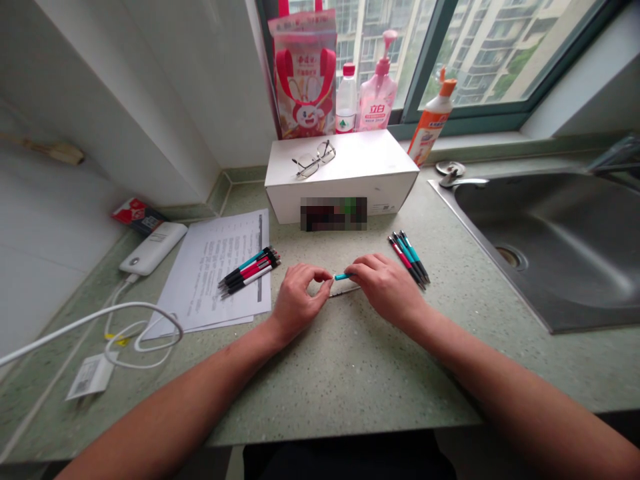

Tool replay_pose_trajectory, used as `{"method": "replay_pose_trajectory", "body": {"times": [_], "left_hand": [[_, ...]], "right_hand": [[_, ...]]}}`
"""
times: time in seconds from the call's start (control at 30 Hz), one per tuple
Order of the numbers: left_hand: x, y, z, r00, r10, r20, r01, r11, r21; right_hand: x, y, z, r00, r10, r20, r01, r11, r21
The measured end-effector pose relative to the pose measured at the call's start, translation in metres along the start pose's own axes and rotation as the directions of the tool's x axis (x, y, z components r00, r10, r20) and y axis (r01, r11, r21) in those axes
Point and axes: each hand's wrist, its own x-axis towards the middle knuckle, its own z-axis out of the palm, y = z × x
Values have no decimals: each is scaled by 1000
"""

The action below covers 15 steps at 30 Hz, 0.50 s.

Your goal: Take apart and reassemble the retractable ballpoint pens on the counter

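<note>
My right hand (pixel 385 285) is closed, its fingertips pinching a short teal pen barrel (pixel 342 276) just above the counter. My left hand (pixel 301 297) meets the barrel's left end, thumb and forefinger pinched on something small and pale that I cannot make out. Below the barrel, a thin pen refill (pixel 345 291) lies on the counter between both hands, partly hidden by the fingers. Beside my right hand is a group of red and teal pens (pixel 409 259). Left of my left hand, several teal, red and white pens (pixel 250 272) rest on printed sheets (pixel 210 267).
A white box (pixel 345 160) carrying eyeglasses (pixel 315 160) stands at the back. Behind it are a pink bag (pixel 306 80) and bottles. A steel sink (pixel 560 247) lies right. At left are a power bank (pixel 154 249), a white cable (pixel 150 305) and a charger (pixel 93 375).
</note>
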Motion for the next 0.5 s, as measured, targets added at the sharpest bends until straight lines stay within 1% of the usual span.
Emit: {"method": "replay_pose_trajectory", "body": {"times": [0.13,0.3,0.4,0.5], "left_hand": [[0,0,-1,999,28,-24,-29,999,-21],[-1,1,-2,999,32,-4,-32,998,-56],[-1,2,-2,1000,7,4,-7,996,-92],[-1,2,-3,999,-49,17,51,987,-155]], "right_hand": [[0,0,-1,999,29,-18,-29,999,27],[1,-1,-2,1000,19,-25,-17,999,50],[1,-1,-2,1000,4,-22,-2,998,69],[1,0,-1,999,-7,-36,10,996,92]]}}
